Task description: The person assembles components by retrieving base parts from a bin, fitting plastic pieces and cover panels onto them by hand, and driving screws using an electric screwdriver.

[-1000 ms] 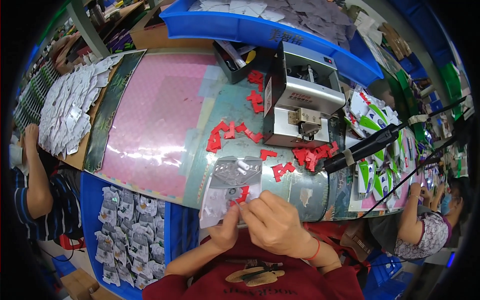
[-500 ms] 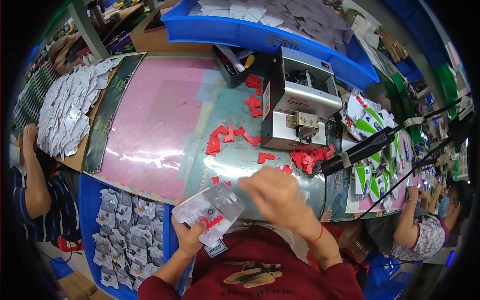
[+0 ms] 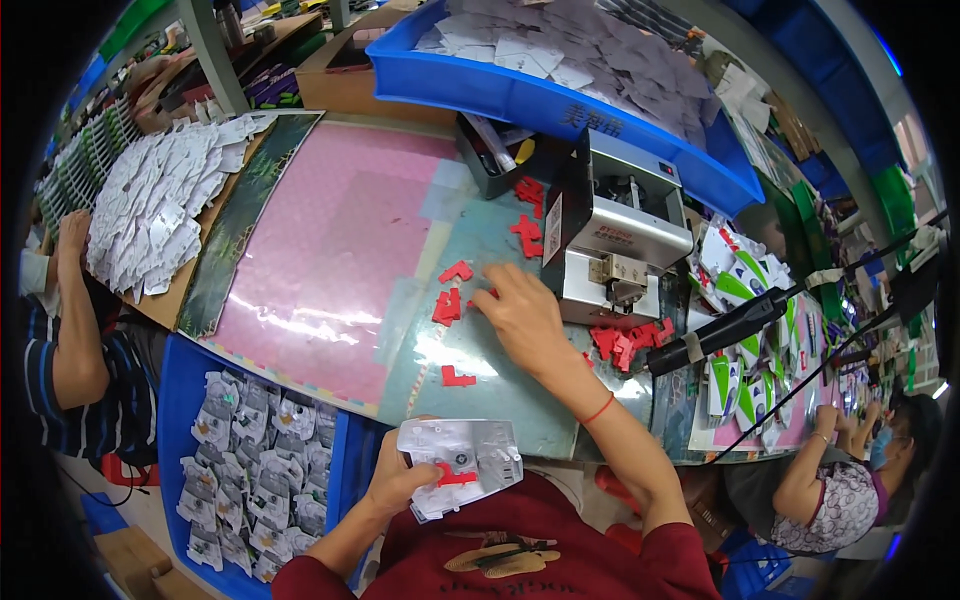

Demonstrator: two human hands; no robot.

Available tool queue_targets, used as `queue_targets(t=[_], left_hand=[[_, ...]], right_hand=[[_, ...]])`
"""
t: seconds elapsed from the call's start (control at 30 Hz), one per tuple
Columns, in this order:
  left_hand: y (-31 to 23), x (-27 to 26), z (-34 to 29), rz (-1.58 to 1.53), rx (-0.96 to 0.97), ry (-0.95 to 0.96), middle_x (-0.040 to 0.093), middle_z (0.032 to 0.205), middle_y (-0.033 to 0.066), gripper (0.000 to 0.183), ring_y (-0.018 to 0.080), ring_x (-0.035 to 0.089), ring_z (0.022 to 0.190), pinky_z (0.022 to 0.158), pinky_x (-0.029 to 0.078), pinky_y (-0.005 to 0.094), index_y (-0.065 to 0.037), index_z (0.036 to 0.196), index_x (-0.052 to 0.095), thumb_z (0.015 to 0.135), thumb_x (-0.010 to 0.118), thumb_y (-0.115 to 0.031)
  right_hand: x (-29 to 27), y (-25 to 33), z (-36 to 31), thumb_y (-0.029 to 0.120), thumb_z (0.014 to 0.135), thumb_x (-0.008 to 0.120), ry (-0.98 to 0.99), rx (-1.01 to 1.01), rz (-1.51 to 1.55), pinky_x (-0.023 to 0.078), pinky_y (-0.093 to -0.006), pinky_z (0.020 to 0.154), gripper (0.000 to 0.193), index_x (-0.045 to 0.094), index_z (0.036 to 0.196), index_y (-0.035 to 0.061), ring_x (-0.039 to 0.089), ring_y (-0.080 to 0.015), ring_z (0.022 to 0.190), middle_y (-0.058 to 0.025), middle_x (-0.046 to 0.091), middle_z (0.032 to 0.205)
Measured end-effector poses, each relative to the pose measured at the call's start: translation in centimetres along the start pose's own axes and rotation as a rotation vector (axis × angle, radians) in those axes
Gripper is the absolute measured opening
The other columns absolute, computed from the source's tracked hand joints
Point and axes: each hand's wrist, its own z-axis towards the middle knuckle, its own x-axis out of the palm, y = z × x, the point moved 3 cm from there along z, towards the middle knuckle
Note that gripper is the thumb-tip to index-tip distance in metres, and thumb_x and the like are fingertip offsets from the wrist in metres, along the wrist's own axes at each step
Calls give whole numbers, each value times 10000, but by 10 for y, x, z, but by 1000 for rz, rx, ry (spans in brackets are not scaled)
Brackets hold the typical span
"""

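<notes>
My left hand (image 3: 393, 480) grips a pale grey, partly clear plastic shell (image 3: 490, 446) in front of my shirt, its thumb by a red L-shaped piece (image 3: 457, 478) lying inside the shell. Over the table, my right hand (image 3: 523, 315) reaches forward, fingers bent and closed around a small red plastic piece (image 3: 488, 294), largely hidden by them. Left of those fingers lie more loose red pieces (image 3: 447, 307). A single red piece (image 3: 459, 376) lies nearer to me on the table mat.
Ahead on the right stands a metal bench machine (image 3: 618, 235), with red pieces beside its base. A black tool (image 3: 720, 328) hangs to its right. A blue bin of shells (image 3: 345, 450) stands at lower left; a blue tray (image 3: 480, 92) is at the back. Co-workers sit on both sides.
My right hand has moved forward from above the shell to the loose red pieces. The shell in my left hand has turned and shifted slightly right. The whole view has shifted a little.
</notes>
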Motion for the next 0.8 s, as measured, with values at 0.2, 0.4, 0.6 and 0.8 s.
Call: queue_targets(t=[0.2,0.4,0.6,0.8], left_hand=[[-19,11,13,10,-113,115,579,853,48,450,96,541,729,656,438,232,28,1023,506,584,570,-46],[-38,33,25,17,-259,308,572,942,53,450,109,547,837,734,434,236,19,1062,489,630,586,-58],[-45,65,24,34,-386,510,553,905,37,412,92,534,810,699,428,240,3,1024,498,629,597,-56],[-37,77,24,106,-429,543,553,898,27,436,99,542,821,697,428,236,-14,1020,502,599,614,-26]], right_hand=[[-50,3,-14,-28,686,625,2,422,701,443,-253,527,169,585,843,20,605,-159,633,-74,610,701],[-95,6,-30,-52,665,634,137,378,1083,447,-245,553,107,653,740,23,601,-161,623,-79,629,718],[-110,26,-37,25,581,674,252,87,1045,434,-330,729,138,665,711,71,531,-227,930,-83,589,999],[-109,28,-45,19,607,651,322,-28,1011,427,-356,747,102,613,698,45,501,-255,962,-98,531,1069]])
